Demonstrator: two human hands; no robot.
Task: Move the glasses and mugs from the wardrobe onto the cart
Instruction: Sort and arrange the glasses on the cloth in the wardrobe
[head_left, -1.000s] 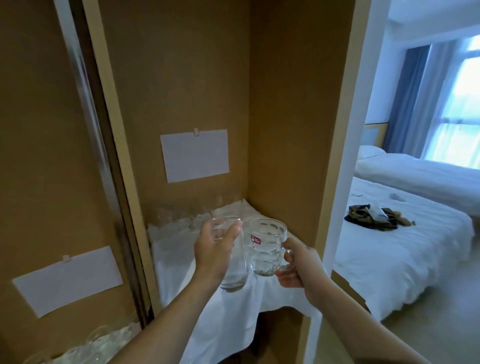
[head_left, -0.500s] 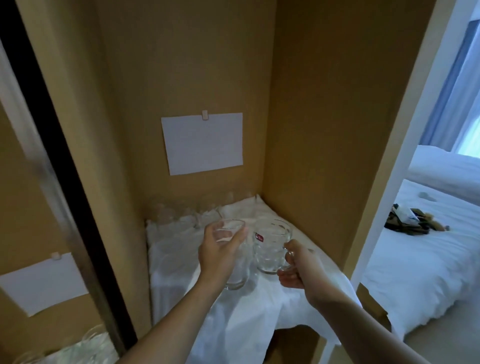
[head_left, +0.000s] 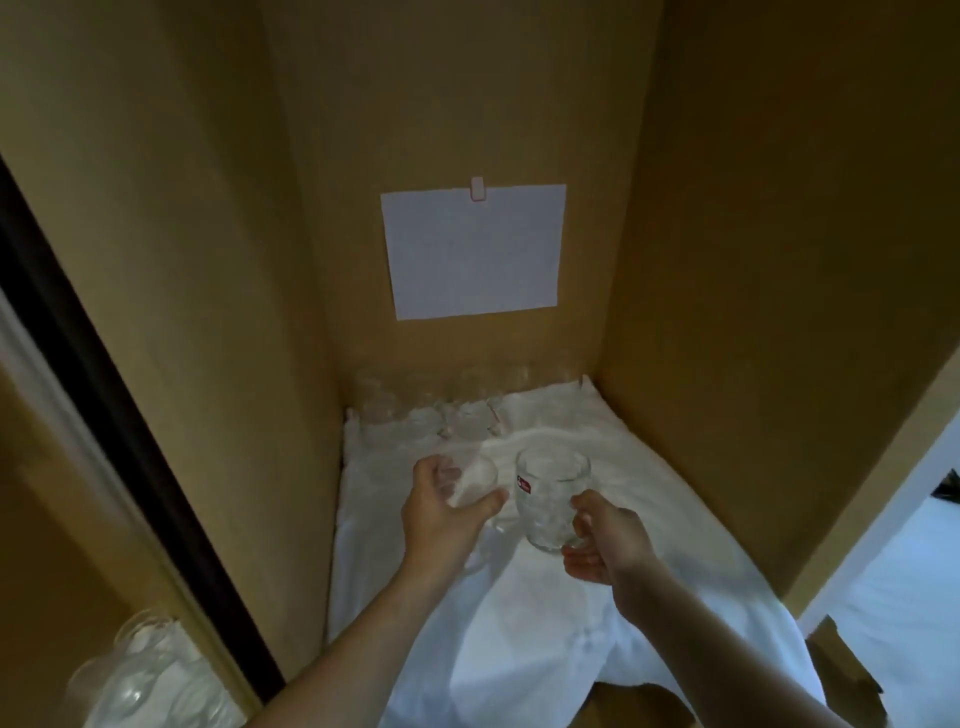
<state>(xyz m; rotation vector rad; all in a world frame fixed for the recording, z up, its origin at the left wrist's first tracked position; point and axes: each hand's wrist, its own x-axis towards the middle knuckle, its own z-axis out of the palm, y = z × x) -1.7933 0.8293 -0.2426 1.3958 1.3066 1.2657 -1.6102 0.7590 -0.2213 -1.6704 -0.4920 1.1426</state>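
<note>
Holding one glass (head_left: 475, 486) — one mug (head_left: 551, 501)

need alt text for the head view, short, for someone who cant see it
Two hands reach into a brown wardrobe: the left hand holds a clear glass, the right hand grips a clear mug by its handle, above a white cloth. More glasses stand behind.

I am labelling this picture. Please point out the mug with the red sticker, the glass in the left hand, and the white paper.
mug with the red sticker (head_left: 551, 499): head view, dimpled body.
glass (head_left: 479, 484): head view, upper wall.
white paper (head_left: 474, 250): head view, middle of sheet.
</note>
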